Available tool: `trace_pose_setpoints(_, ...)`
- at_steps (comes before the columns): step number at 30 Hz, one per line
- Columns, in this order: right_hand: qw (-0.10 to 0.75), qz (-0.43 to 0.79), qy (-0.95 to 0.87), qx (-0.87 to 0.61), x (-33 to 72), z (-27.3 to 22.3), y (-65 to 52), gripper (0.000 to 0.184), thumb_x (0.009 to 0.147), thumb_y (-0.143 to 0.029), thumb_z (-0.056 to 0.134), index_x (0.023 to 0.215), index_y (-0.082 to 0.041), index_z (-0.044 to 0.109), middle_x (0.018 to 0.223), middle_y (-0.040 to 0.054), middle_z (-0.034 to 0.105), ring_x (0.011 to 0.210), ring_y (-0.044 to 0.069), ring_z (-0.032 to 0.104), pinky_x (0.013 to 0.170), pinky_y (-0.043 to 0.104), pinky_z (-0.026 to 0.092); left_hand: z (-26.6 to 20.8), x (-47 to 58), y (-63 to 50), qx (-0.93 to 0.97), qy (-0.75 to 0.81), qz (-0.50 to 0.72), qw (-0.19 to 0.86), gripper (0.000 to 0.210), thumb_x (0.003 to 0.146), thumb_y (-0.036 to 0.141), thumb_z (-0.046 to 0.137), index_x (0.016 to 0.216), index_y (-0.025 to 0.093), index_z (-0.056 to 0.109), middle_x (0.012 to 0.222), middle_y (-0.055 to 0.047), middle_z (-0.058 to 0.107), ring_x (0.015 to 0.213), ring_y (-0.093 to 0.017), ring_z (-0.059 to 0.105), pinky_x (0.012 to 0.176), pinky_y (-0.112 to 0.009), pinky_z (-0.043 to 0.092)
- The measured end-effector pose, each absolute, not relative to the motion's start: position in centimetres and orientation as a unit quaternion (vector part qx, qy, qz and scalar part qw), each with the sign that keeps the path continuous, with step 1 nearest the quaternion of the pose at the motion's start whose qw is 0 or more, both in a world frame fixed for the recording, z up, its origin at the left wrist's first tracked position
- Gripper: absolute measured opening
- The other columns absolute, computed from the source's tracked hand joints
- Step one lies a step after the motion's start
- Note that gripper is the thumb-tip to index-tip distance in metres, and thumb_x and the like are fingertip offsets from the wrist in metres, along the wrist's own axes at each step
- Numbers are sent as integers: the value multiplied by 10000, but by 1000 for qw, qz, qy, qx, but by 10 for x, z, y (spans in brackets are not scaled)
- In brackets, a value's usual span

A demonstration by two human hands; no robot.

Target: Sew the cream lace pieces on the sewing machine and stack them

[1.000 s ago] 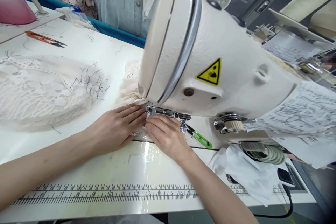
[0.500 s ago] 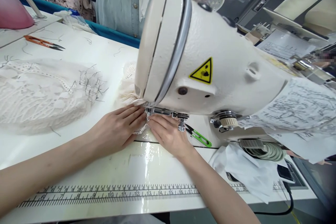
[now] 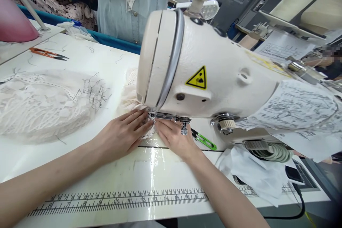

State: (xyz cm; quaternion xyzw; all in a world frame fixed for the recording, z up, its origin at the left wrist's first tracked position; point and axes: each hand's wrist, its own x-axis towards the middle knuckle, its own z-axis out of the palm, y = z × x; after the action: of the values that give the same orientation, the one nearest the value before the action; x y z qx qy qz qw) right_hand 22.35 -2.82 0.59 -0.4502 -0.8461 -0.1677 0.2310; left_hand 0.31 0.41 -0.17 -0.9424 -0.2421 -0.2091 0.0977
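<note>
A cream lace fabric [image 3: 130, 99] lies gathered under the needle end of the white sewing machine [image 3: 213, 74]. My left hand [image 3: 121, 131] rests flat on it, fingers stretched toward the presser foot. Just right of the needle area, my right hand [image 3: 175, 135] lies low with fingers extended to the lace trim [image 3: 149, 131]. Its fingertips come close to those of the left hand. The metal attachment [image 3: 168, 115] and machine head partly cover the right fingers, and the needle itself is hidden.
Green thread snips [image 3: 204, 139] lie right of my right hand; orange snips [image 3: 48, 53] lie at far left. A lace pile [image 3: 48, 107] with dark thread ends sits left. White cloth [image 3: 245, 171] lies at right. A printed ruler [image 3: 120, 201] runs along the front. A person in denim [image 3: 117, 17] stands behind.
The view has tilted slightly, so the machine sits lower and further left in the picture. Both hands stay at the lace by the presser foot. The person behind shows more arm.
</note>
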Motion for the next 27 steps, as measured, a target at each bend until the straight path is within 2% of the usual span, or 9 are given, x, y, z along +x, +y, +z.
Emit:
trace_pose_setpoints(6,211,-180,-848,-452,223,5,-29,160,959,-135,575,984,-227,704,1020,-31,775,795,130,675,720,309,440,-6,-3,7,-953,-179,-219,107,384,977,116,439,1307,56,625,1328,-126,661,1205,-266,653,1095,-407,518)
trace_pose_setpoints(9,209,-183,-857,-434,223,2,-28,186,950,-99,577,1008,-229,697,1046,-39,767,818,113,669,677,285,431,-5,-8,10,-950,-182,-237,89,392,986,130,409,1301,79,637,1321,-111,668,1219,-251,646,1112,-397,504)
trace_pose_setpoints(15,194,-130,-885,-403,219,-3,-28,216,933,-50,568,1034,-201,684,1029,30,750,986,141,655,825,259,466,-1,-12,17,-950,-175,-246,78,388,986,129,393,1238,96,686,1289,-108,687,1205,-263,656,1077,-407,538)
trace_pose_setpoints(19,215,-150,-880,-397,210,-2,-30,212,935,-47,549,1045,-186,666,927,-2,748,929,127,657,850,258,476,0,-12,18,-951,-174,-244,81,385,984,124,386,1193,90,709,1265,-120,697,1179,-278,671,1040,-426,564)
trace_pose_setpoints(23,225,-163,-883,-378,206,0,-30,227,920,-8,524,915,-188,662,818,-32,735,865,117,654,855,251,494,0,-8,16,-945,-180,-251,107,366,1010,164,397,1201,99,702,1271,-110,697,1191,-261,664,1080,-397,531)
trace_pose_setpoints(27,240,-157,-884,-368,207,0,-29,223,920,-13,517,901,-183,659,817,-28,735,872,118,659,844,252,514,-2,-5,17,-943,-175,-259,113,369,1023,170,384,1229,105,683,1302,-86,684,1234,-236,637,1122,-369,487)
